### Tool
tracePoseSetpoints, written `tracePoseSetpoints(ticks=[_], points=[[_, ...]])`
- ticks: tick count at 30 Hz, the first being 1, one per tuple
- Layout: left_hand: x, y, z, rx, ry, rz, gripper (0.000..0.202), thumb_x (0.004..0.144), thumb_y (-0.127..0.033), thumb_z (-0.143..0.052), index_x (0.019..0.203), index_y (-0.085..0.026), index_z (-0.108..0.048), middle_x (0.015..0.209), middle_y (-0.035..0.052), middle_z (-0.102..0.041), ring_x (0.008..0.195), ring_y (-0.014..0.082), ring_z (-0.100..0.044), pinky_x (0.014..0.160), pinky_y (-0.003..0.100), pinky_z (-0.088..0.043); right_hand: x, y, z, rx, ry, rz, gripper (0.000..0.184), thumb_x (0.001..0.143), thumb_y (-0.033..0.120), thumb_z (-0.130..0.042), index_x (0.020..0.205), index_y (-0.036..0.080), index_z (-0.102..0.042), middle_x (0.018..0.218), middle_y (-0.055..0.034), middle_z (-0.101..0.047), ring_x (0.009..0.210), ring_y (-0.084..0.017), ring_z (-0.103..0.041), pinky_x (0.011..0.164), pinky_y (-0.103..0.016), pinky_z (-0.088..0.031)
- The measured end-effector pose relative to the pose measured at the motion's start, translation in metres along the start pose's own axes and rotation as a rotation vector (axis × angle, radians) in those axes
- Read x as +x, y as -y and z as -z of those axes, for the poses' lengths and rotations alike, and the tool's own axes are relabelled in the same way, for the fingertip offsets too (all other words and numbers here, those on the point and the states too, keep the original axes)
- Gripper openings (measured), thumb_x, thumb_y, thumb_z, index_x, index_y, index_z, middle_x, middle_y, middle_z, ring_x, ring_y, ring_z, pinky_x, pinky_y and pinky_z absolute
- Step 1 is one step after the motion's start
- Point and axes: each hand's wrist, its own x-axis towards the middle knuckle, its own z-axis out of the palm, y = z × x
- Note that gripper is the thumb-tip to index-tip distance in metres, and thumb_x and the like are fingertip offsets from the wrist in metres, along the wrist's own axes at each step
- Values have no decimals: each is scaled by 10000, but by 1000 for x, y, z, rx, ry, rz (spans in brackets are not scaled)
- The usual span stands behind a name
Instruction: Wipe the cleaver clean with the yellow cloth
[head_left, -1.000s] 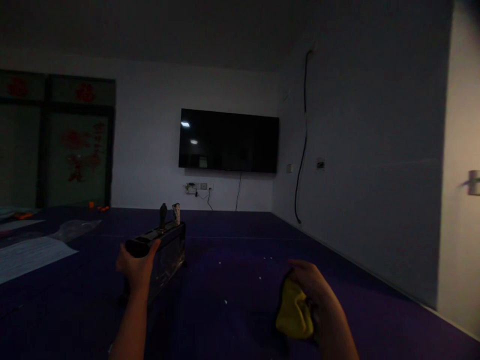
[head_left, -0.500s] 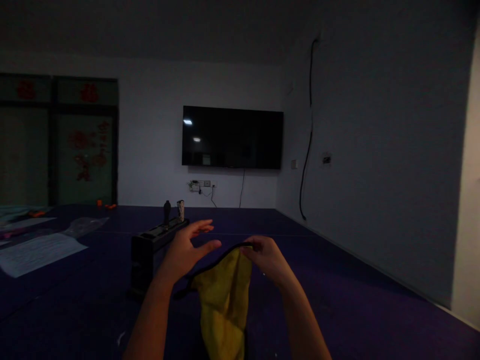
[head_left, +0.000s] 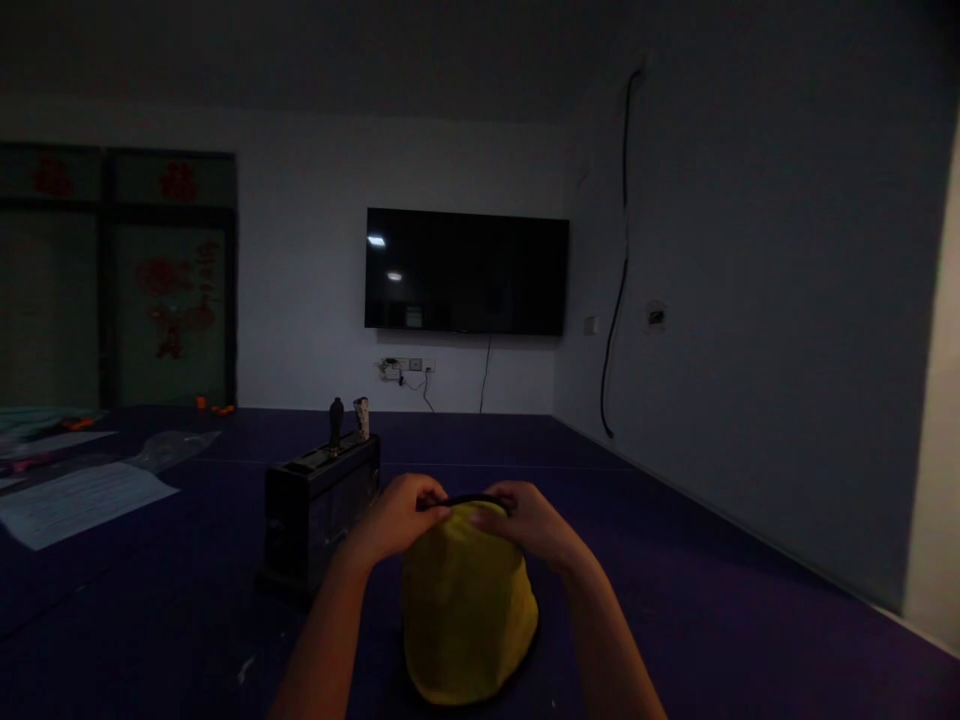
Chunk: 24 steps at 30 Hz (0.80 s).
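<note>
A yellow cloth (head_left: 466, 605) with dark edging hangs upright in front of me, its lower part near the purple surface. My left hand (head_left: 409, 515) pinches the upper left of its dark edge between thumb and fingers. At the upper right, my right hand (head_left: 529, 518) grips the same edge, thumb on the near side. The fingertips behind the cloth are partly hidden. Just left of my left hand stands a black box-shaped appliance (head_left: 289, 530) with slots on top, from which a dark upright piece (head_left: 336, 422) and a pale speckled piece (head_left: 362, 418) stick up.
A purple tabletop (head_left: 675, 600) spreads out to the walls. Printed paper (head_left: 82, 505) and clear plastic (head_left: 174, 450) lie at the left, with small orange pieces (head_left: 223, 410) farther back. A television (head_left: 465, 272) hangs on the far wall; a black cable (head_left: 613, 340) runs down the right wall.
My left hand has come right and down from the air and closed on the cloth's edge. The cloth, bunched and slanted before, is now spread wider between both hands.
</note>
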Motion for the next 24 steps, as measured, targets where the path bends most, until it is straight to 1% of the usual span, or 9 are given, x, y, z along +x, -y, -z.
tracePoseSetpoints(ticks=[2, 5, 7, 9, 12, 14, 19, 22, 24], points=[[2, 6, -2, -20, 12, -5, 153, 655, -286, -618, 749, -188, -689, 741, 58, -687, 715, 212, -615, 633, 276, -435, 0, -8, 1, 52, 88, -93, 210, 582, 323, -745, 603, 143, -638, 537, 39, -601, 462, -95, -508, 449, -185, -363], [4, 13, -2, -62, -36, -10, 153, 646, -278, -629, 758, -195, -692, 783, 67, -693, 757, 216, -627, 692, 299, -450, 0, -21, -2, 198, 123, -216, 240, 612, 366, -726, 608, 137, -655, 539, 12, -633, 476, -129, -564, 482, -215, -425], [6, 17, 2, -100, -133, 5, 153, 633, -288, -646, 746, -198, -695, 797, 71, -696, 771, 220, -631, 726, 316, -453, -2, -30, -6, 269, 123, -238, 285, 654, 419, -687, 693, 137, -667, 616, -23, -673, 571, -172, -629, 589, -269, -485], [7, 22, 9, -135, -232, 25, 163, 625, -313, -655, 731, -196, -694, 784, 72, -695, 760, 219, -633, 740, 325, -457, -8, -40, -8, 369, 119, -265, 343, 702, 477, -627, 742, 138, -666, 691, -60, -694, 667, -203, -662, 701, -318, -499], [8, 32, 22, -162, -369, 55, 233, 621, -375, -647, 753, -186, -682, 777, 72, -689, 753, 216, -632, 741, 326, -461, -27, -57, -10, 670, 121, -343, 397, 746, 527, -562, 743, 142, -662, 759, -101, -703, 786, -238, -669, 786, -351, -488], [9, 42, 30, -166, -486, 87, 297, 634, -429, -616, 785, -178, -670, 788, 74, -684, 756, 215, -631, 738, 322, -462, -42, -67, -10, 824, 120, -370, 419, 768, 544, -526, 774, 147, -662, 793, -109, -705, 852, -256, -659, 799, -366, -486], [17, 66, 45, -83, -740, 178, 369, 675, -473, -538, 818, -148, -642, 812, 100, -674, 731, 224, -632, 704, 326, -468, -65, -78, -16, 1020, 118, -401, 485, 783, 579, -479, 860, 135, -655, 871, -127, -699, 922, -283, -636, 804, -403, -481], [30, 69, 54, 7, -813, 191, 361, 714, -414, -498, 910, -136, -619, 903, 109, -669, 769, 215, -636, 705, 307, -476, -67, -83, -22, 1165, 118, -441, 487, 795, 577, -464, 885, 137, -652, 861, -122, -704, 901, -279, -642, 825, -429, -463], [42, 65, 58, 79, -816, 195, 338, 737, -363, -482, 954, -136, -607, 945, 106, -664, 797, 209, -637, 724, 298, -477, -67, -89, -25, 1209, 116, -497, 507, 798, 586, -447, 914, 136, -650, 859, -126, -704, 889, -280, -645, 831, -445, -453]])
